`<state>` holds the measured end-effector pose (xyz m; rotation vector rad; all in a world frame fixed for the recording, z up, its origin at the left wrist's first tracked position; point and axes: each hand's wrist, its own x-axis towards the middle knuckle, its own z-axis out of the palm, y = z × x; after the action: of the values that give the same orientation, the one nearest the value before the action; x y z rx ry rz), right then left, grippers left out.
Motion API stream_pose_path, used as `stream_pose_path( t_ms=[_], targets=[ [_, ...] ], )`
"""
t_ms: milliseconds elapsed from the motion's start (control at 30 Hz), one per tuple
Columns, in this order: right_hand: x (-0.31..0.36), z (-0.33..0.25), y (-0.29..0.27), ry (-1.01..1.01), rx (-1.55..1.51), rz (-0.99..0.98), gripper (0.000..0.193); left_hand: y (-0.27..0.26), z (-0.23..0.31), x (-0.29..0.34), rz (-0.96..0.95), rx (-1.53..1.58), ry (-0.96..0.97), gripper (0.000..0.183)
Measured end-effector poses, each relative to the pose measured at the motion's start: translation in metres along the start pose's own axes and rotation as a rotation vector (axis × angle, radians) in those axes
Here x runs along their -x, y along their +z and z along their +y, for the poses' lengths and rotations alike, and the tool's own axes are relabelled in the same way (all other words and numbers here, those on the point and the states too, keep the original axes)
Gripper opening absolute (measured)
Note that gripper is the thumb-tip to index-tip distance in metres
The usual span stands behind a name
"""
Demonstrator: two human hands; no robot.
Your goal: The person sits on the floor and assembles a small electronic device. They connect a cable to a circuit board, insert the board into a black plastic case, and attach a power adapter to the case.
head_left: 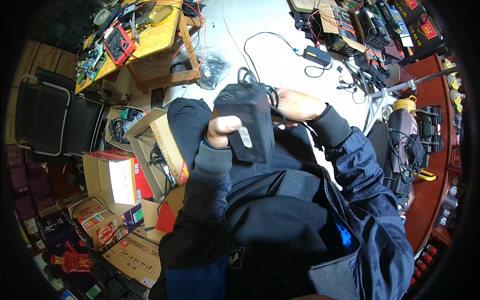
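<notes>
A bulky black power adapter (255,125), box-shaped with a small pale label on its side, is held up in front of my chest. My left hand (223,131) is closed around its left side, the thumb lying across the near face. Loops of black cable (274,102) gather at the adapter's right side and top. My right hand (296,105) is closed on these loops, its fingertips partly hidden behind the adapter and cable. From the top of the bundle the cord runs away across the pale floor.
Opened cardboard boxes (104,175) stand at my left beside a black chair (42,117). A wooden workbench (145,37) with a red multimeter (119,45) is far left. Another black adapter (317,56) lies on the floor. A red cabinet (425,145) lines the right.
</notes>
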<state>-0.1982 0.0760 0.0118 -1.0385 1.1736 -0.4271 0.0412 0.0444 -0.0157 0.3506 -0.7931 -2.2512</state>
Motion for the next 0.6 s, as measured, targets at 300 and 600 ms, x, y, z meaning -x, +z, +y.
stream_pose_path(
  t_ms=[300, 600],
  targets=[
    [0.055, 0.007, -0.034, -0.178, 0.157, 0.131, 0.042, -0.042, 0.036, 0.011, 0.180, 0.300, 0.231, 0.071],
    [0.065, -0.013, -0.048, -0.212, -0.026, 0.164, 0.025, -0.015, 0.015, 0.006, 0.080, 0.130, -0.043, 0.100]
  ],
)
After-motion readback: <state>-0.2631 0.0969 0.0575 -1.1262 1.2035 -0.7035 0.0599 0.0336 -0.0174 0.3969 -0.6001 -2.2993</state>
